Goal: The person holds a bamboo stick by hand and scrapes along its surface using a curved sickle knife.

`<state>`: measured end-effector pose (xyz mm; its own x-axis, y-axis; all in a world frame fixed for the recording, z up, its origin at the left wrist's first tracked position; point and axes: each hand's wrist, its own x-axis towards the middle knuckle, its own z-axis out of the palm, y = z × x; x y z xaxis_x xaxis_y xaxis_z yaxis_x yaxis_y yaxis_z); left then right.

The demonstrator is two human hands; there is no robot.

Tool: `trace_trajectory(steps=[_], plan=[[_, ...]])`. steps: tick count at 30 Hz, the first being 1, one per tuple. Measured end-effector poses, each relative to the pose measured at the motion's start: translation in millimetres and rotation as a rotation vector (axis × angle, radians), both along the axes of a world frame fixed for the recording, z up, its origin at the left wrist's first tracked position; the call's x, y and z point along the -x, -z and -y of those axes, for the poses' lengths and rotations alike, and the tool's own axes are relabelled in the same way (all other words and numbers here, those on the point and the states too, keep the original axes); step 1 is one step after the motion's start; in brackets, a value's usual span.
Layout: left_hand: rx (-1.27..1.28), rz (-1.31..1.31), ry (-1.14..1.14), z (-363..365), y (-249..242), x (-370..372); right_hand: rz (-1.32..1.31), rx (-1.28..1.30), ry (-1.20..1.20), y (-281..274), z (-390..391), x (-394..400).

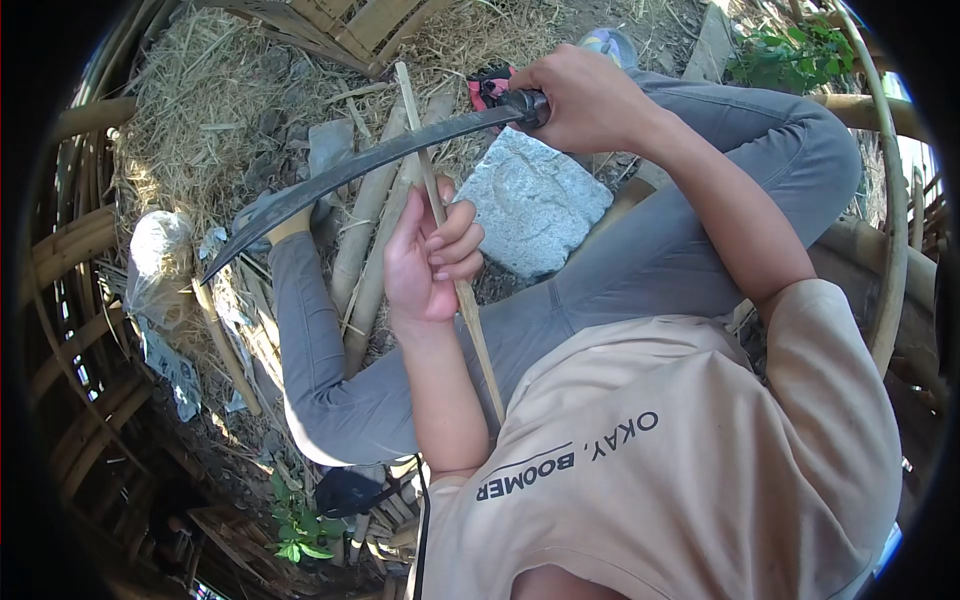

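Note:
My left hand [435,250], palm up, has its fingers curled round a thin split bamboo stick [478,345]. The stick slants from near my lap up past the fingers, its pale far end beyond them. My right hand [585,100] is closed on the dark handle of a machete [350,172]. Its long curved blade reaches to the left and crosses over the stick just above my left fingers. Below the right hand, between my legs, lies a rough grey stone block [535,200].
Bamboo poles [372,240] lie on the straw-strewn ground [215,105] beside my bent leg. A clear plastic bag [160,260] is at the left. A slatted wooden crate [350,30] stands at the top, and bamboo fencing [85,240] curves round the sides.

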<state>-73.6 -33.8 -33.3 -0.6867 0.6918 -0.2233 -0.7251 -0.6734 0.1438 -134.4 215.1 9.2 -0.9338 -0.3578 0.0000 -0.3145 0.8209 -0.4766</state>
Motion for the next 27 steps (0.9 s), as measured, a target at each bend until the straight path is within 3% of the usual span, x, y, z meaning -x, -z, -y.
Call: trace_trajectory(steps=[12, 15, 24, 27], plan=[[0.364, -0.051, -0.009, -23, -20, -17, -0.061, -0.093, 0.076, 19, 6, -5], [0.278, -0.045, -0.017, -22, -21, -19, -0.047, -0.074, 0.099, 22, 6, -5], [0.434, -0.07, -0.034, -28, -20, -23, -0.164, -0.11, 0.159, 29, -5, 10], [0.374, -0.052, -0.036, -26, -17, -22, -0.141, -0.171, 0.132, 20, -6, 14]])
